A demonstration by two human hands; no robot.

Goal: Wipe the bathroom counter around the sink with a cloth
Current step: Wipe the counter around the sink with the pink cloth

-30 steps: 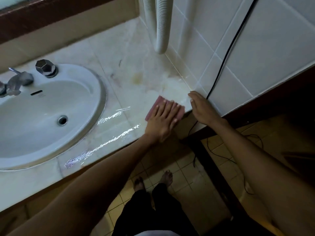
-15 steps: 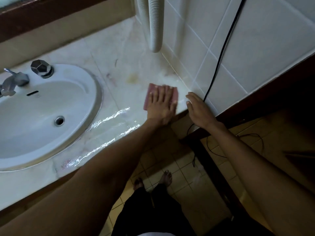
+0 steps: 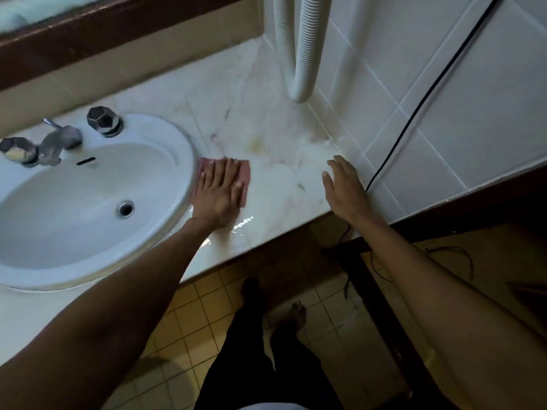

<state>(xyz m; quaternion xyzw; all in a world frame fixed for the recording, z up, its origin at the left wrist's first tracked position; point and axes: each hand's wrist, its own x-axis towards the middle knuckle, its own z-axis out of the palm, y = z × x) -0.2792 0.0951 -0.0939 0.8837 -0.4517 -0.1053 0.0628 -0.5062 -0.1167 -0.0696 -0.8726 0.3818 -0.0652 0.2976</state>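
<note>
Counter (image 3: 266, 134) of pale marble carries one white sink (image 3: 74, 202) with one spout (image 3: 57, 142) between two knobs. Two ribbed hoses (image 3: 306, 45) hang against the tiled wall, and one black cord (image 3: 420, 102) runs down it. My left hand (image 3: 217, 192) lies flat, fingers spread, pressing one pink cloth (image 3: 244, 176) to the counter just beside the sink's right rim. My right hand (image 3: 344, 189) rests open on the counter near the wall, holding nothing. Wet streaks shine near the front edge.

Dim light, wet glare on counter (image 3: 245, 223)
</note>
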